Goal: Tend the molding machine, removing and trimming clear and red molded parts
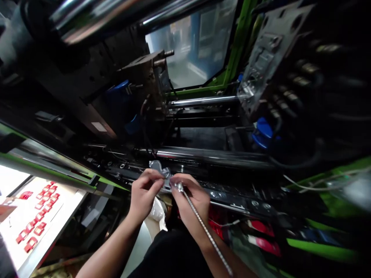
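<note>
In front of the open moulding machine, the left hand [144, 192] pinches a small clear plastic part [162, 172] while the fingers of the right hand [189, 197] grip a thin metal rod [203, 226] against it, so this looks like trimming, needing steady pressure.

No text, label, brand, number or sign can be read anywhere in this view. The small pale rectangular sticker [99, 126] on the dark machine body is blank or too blurred to make out. The red moulded plastic pieces [37, 220] lying in rows on the white desk [62, 208] show no legible markings.
</note>
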Available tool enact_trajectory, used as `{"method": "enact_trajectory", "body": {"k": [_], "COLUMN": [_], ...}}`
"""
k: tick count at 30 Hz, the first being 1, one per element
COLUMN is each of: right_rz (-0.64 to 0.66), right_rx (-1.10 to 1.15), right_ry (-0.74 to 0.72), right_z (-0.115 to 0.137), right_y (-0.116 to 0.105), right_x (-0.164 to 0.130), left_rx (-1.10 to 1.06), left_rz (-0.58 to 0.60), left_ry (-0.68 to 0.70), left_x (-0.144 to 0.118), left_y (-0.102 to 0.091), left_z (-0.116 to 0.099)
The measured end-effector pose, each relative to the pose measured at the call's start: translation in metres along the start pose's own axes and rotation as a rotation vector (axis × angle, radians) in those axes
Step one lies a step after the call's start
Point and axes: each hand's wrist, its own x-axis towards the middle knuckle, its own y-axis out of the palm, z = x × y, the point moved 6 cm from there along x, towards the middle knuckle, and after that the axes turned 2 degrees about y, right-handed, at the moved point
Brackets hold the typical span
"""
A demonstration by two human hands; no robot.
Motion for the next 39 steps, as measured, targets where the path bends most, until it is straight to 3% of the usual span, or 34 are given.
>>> {"method": "enact_trajectory", "body": {"k": [3,6,10,12,14,17,21,23,25,27,29,33,39], "right_rz": [-0.027,0.143,0.396,0.390,0.277,0.122,0.075,0.059,0.033,0.012,-0.003,-0.043,-0.072], "right_rx": [0.011,0.067,0.105,0.132,0.184,0.331,0.455,0.421,0.386,0.361,0.341,0.327,0.307], "right_ry": [0.080,0.106,0.038,0.086,0.180,0.294,0.306,0.270,0.235,0.205,0.192,0.166,0.085], "right_z": [0.002,0.005,0.011,0.008,0.006,0.014,0.043,0.056,0.066,0.074,0.079,0.086,0.092], "right_y": [-0.006,0.003,0.001,-0.014,-0.035,-0.057,-0.069,-0.075,-0.082,-0.090,-0.096,-0.106,-0.115], "right_x": [-0.018,-0.032,-0.047,-0.048,-0.044,-0.035,-0.021,-0.017,-0.017,-0.020,-0.023,-0.027,-0.031], "left_rx": [-0.253,-0.471,-0.249,-0.213,-0.217,-0.219,-0.156,-0.153,-0.223,-0.316,-0.389,-0.414,-0.377], "left_rz": [-0.097,-0.098,-0.292,-0.335,-0.279,-0.086,0.141,0.196,0.158,0.033,-0.035,0.144,0.221], "left_ry": [-0.048,-0.077,0.144,0.240,0.301,0.363,0.487,0.557,0.586,0.536,0.399,0.138,0.207], "left_x": [-0.015,-0.029,-0.038,-0.038,-0.036,-0.041,-0.059,-0.064,-0.063,-0.055,-0.044,-0.026,-0.025], "left_y": [0.013,0.034,0.030,0.026,0.029,0.043,0.061,0.065,0.063,0.056,0.053,0.067,0.069], "left_z": [0.001,-0.003,-0.023,-0.033,-0.040,-0.048,-0.055,-0.059,-0.064,-0.068,-0.068,-0.074,-0.094]}}
